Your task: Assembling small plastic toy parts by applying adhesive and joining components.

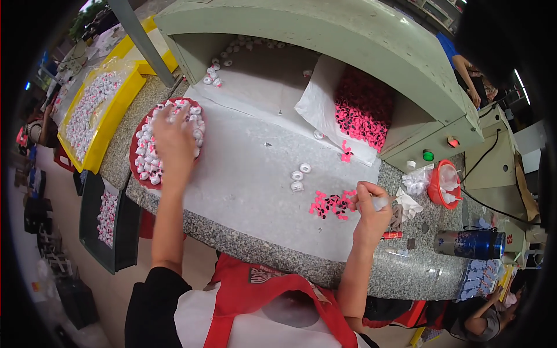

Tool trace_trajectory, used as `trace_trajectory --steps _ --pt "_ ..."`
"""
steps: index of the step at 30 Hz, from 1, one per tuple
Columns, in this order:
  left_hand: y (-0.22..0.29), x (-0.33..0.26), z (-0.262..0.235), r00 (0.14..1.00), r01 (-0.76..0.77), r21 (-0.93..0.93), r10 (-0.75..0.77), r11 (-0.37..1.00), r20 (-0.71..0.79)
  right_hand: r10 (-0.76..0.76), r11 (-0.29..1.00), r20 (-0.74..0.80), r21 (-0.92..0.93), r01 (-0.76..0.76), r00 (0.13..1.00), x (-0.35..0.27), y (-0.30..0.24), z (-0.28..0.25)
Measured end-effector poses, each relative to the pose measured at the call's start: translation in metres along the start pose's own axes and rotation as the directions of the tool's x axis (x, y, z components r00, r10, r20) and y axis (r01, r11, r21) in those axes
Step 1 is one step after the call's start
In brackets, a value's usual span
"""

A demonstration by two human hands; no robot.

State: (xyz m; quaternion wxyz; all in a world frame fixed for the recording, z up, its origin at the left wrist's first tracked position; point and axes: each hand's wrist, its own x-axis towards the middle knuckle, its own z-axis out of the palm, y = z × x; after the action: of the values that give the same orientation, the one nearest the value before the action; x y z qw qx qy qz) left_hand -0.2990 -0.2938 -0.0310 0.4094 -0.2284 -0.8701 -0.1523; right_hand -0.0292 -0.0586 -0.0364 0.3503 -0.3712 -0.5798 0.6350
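Observation:
My left hand [174, 136] is over a red bowl [135, 165] heaped with small white rounded pieces [155, 168], some with pink marks. Its fingers look spread, though motion blurs them, and their tips are among the pieces. In my right hand [373, 217], closed fingers grip a small translucent squeeze bottle [380, 203]. Just left of that hand lies a loose pile of small pink and black pieces [331, 204] on the white sheet [243, 174]. Three white pieces [297, 176] stand in a short row beyond the pile.
A pale green metal hood [325, 26] arches over the far side, sheltering a large pink-and-black heap [362, 110]. At right are a red cup [436, 185] and a blue tumbler [470, 243]. Yellow trays [130, 93] and a dark bin [125, 232] stand left. Other people work nearby.

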Motion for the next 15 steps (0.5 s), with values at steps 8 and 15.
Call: trace_trajectory --steps 8,15 --pt "0.167 -0.065 0.021 0.641 -0.13 -0.563 0.503 0.816 0.58 -0.135 0.991 0.108 0.036 0.132 0.985 -0.026 -0.019 -0.007" --pt "0.16 0.016 -0.081 0.369 0.916 -0.184 0.564 -0.357 0.739 -0.186 0.965 0.148 0.214 0.152 0.971 -0.045 -0.06 -0.013"
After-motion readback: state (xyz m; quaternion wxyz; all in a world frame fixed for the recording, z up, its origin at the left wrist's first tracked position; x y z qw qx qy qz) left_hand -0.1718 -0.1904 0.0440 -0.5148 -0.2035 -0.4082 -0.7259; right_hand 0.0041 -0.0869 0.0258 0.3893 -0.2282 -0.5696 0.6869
